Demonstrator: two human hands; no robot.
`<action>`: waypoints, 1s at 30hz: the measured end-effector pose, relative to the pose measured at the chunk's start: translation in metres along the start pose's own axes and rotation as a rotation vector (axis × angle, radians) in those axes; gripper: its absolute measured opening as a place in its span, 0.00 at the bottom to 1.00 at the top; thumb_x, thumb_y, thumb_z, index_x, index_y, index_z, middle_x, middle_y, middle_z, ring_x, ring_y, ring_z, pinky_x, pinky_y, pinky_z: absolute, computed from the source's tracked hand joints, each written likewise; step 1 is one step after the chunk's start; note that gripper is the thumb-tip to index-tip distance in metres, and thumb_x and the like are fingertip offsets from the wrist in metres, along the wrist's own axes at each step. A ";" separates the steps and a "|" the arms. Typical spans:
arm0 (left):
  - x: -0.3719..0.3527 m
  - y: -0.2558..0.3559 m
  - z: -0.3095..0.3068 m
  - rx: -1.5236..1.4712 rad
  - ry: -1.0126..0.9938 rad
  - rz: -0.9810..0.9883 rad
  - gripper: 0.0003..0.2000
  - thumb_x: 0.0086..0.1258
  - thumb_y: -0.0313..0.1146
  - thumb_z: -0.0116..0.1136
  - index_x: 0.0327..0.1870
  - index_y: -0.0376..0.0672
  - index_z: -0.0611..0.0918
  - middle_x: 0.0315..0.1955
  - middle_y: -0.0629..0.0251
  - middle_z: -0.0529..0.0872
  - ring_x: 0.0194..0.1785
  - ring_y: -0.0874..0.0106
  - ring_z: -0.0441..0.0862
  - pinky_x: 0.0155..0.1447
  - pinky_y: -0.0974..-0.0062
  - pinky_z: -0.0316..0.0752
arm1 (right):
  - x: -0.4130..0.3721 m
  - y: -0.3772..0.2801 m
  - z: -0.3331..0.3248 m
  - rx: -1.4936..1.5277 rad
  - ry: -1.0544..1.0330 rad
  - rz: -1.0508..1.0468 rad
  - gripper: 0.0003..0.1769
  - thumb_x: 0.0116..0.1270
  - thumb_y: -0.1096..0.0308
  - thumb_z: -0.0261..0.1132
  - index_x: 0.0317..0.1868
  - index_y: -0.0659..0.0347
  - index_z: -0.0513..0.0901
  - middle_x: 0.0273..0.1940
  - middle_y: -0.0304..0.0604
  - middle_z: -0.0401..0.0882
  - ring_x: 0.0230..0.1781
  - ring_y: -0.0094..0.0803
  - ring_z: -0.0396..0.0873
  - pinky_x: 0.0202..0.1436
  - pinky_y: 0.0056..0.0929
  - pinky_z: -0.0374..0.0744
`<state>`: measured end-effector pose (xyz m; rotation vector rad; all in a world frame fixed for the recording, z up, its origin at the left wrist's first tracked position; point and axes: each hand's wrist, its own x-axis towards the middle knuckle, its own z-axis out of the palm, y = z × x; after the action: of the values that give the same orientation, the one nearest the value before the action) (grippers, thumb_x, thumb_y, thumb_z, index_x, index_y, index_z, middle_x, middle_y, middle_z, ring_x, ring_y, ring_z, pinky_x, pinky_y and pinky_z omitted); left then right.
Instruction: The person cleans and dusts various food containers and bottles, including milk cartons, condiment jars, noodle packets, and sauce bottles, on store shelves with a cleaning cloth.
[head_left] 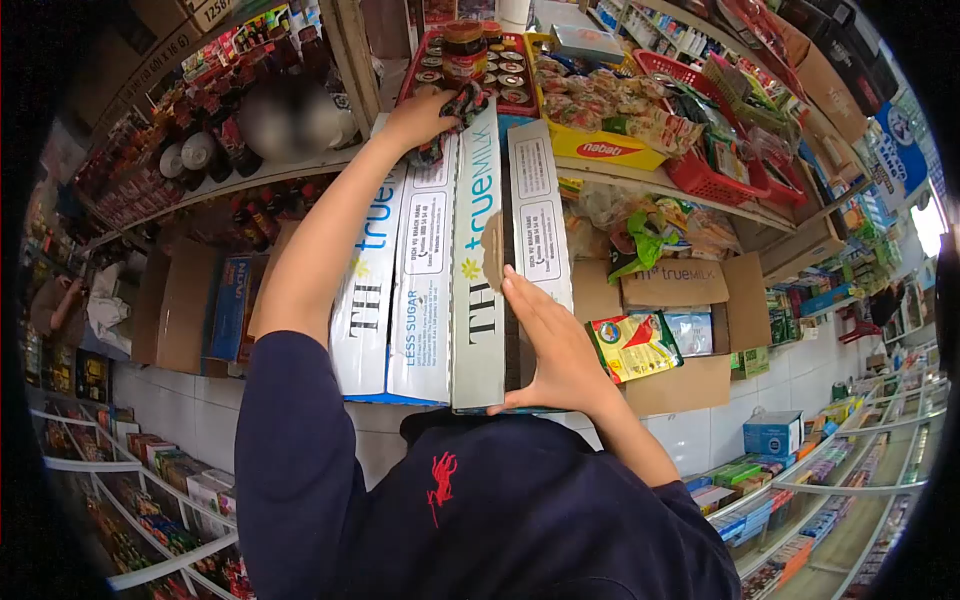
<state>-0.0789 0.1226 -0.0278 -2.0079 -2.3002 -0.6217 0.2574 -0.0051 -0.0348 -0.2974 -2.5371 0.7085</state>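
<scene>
Several long white TH true MILK cartons stand side by side in front of my body. My left hand is closed on a dark patterned cloth and presses it on the far end of the middle milk carton. My right hand rests along that carton's right edge near its close end, fingers stretched out and thumb apart. Another milk carton, marked LESS SUGAR, lies left of it, and a narrower white carton lies right of it. Part of the cloth is hidden under my left hand.
A red tray of jars stands beyond the cartons. Right of it are a yellow box of packets and red baskets. An open cardboard box with a yellow packet stands at the right. Glass shelves stand behind me.
</scene>
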 end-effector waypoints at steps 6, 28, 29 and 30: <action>-0.065 0.026 -0.019 -0.066 -0.108 0.159 0.25 0.55 0.39 0.56 0.55 0.41 0.70 0.46 0.52 0.72 0.49 0.56 0.73 0.51 0.67 0.68 | 0.001 -0.001 -0.001 -0.004 -0.033 0.043 0.66 0.27 0.39 0.73 0.65 0.66 0.53 0.66 0.53 0.52 0.66 0.47 0.54 0.63 0.39 0.60; 0.003 0.030 0.000 0.245 -0.025 0.039 0.23 0.62 0.35 0.51 0.59 0.47 0.66 0.47 0.53 0.73 0.47 0.55 0.75 0.44 0.61 0.73 | -0.003 0.005 0.004 0.128 0.064 0.039 0.55 0.25 0.45 0.77 0.55 0.59 0.61 0.66 0.50 0.53 0.65 0.49 0.54 0.60 0.43 0.63; 0.016 0.021 0.009 0.269 -0.010 0.019 0.23 0.62 0.35 0.51 0.60 0.49 0.66 0.48 0.53 0.73 0.47 0.55 0.75 0.45 0.62 0.73 | -0.003 0.005 0.003 0.122 0.059 0.045 0.55 0.26 0.45 0.76 0.55 0.59 0.61 0.66 0.50 0.52 0.65 0.48 0.54 0.60 0.43 0.63; 0.020 0.023 0.007 0.293 0.002 -0.001 0.23 0.63 0.35 0.50 0.60 0.51 0.65 0.48 0.53 0.73 0.47 0.56 0.75 0.45 0.62 0.73 | -0.004 0.006 0.004 0.119 0.061 0.051 0.54 0.26 0.44 0.76 0.55 0.59 0.62 0.66 0.50 0.52 0.65 0.48 0.54 0.60 0.43 0.63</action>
<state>-0.0582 0.1458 -0.0225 -1.8692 -2.2360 -0.2654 0.2588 -0.0034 -0.0425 -0.3387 -2.4261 0.8536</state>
